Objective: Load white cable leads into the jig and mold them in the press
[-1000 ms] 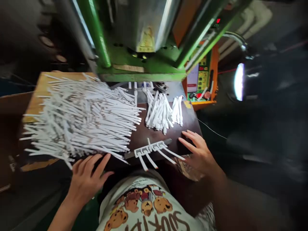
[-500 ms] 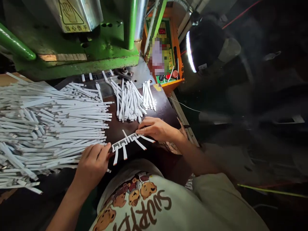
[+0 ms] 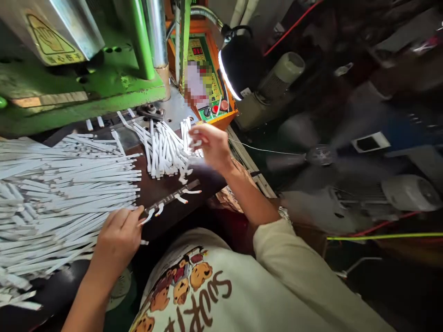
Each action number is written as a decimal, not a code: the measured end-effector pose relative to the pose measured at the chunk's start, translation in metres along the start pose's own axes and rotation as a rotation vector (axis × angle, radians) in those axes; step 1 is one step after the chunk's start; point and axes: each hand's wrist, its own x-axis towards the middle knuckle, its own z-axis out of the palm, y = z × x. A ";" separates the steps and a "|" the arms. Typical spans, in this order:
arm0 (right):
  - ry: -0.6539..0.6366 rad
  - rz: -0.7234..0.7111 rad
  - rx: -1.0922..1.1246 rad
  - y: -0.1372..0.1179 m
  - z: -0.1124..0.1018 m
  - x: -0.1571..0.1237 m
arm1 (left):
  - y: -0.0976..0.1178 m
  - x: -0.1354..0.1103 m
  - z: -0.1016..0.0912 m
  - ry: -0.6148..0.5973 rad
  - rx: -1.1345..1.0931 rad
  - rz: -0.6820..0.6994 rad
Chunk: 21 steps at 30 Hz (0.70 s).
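Note:
My left hand (image 3: pixel 119 237) is closed on the near end of a dark slotted strip (image 3: pixel 169 197). Several short white cables with orange-tipped ends stick out from the strip's near edge. My right hand (image 3: pixel 212 145) is off the strip, above the right end of a pile of short white cables (image 3: pixel 168 150). Its fingers are curled and blurred, with white at the fingertips; whether they hold a cable cannot be made out. Between the pile and the strip, a blurred white piece (image 3: pixel 185 174) shows just above the dark tabletop (image 3: pixel 152 184).
A large heap of white cables (image 3: pixel 69 198) covers the left of the table. Behind stands a green press (image 3: pixel 114 83) with a hand-warning label. An orange control box (image 3: pixel 223 121) and a lit lamp (image 3: pixel 230 76) are at the back right. A spinning fan (image 3: pixel 321 154) is at the right.
My right hand has let go of the strip's far end and moved up to the cable pile. My left hand still grips the strip. The camera view has turned to the right.

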 end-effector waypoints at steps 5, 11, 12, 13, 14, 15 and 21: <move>0.486 0.485 -0.483 0.072 -0.124 -0.101 | 0.001 -0.004 0.005 0.083 -0.045 -0.053; 0.415 0.547 -0.732 0.066 -0.139 -0.152 | 0.012 0.003 -0.017 0.105 -0.049 -0.068; 0.357 0.476 -0.703 0.054 -0.124 -0.147 | 0.014 0.007 -0.021 0.110 -0.075 -0.053; 0.266 0.366 -0.640 0.039 -0.106 -0.140 | 0.015 0.012 -0.024 0.120 -0.113 -0.037; 0.149 0.225 -0.545 0.024 -0.086 -0.132 | 0.017 0.018 -0.025 0.132 -0.162 -0.022; 0.011 0.053 -0.417 0.008 -0.064 -0.125 | 0.018 0.023 -0.025 0.139 -0.216 -0.009; -0.161 -0.332 0.097 -0.045 0.021 -0.102 | 0.020 0.047 -0.020 0.033 -0.603 -0.052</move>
